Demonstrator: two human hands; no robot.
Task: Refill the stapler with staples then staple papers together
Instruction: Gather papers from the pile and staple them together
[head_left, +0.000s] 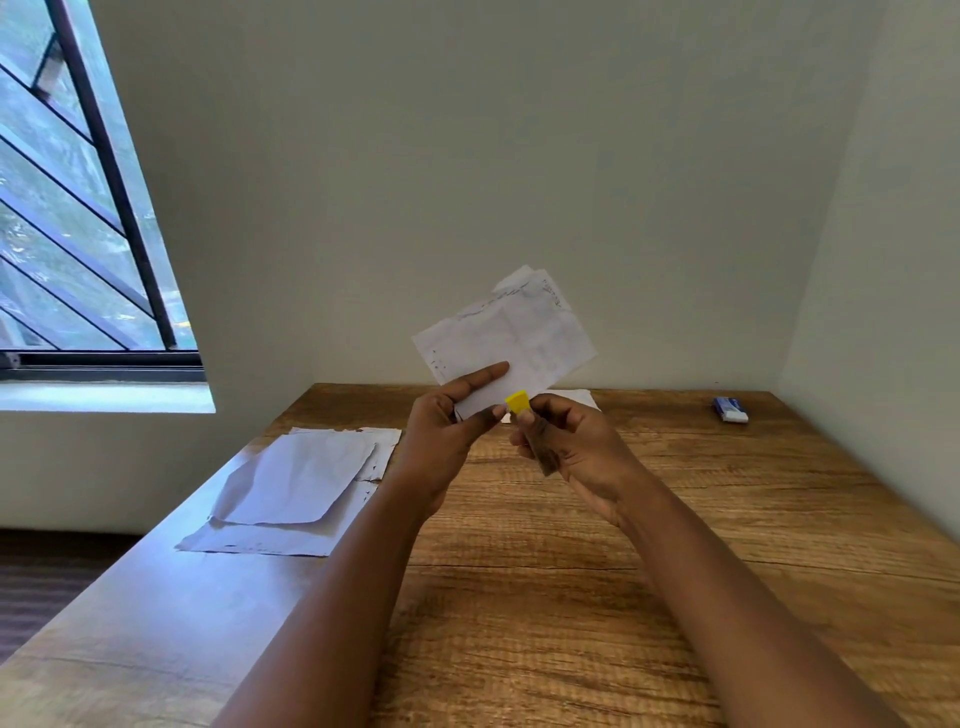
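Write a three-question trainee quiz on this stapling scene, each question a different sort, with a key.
1. True or false: the held papers rest flat on the table.
2. Which hand grips the yellow stapler? A) left hand B) right hand
3. Fill in: the small blue box lies near the table's far ____ corner.

Key
1. False: the left hand holds them up in the air.
2. B
3. right

Loose paper sheets lie on the table's left side.
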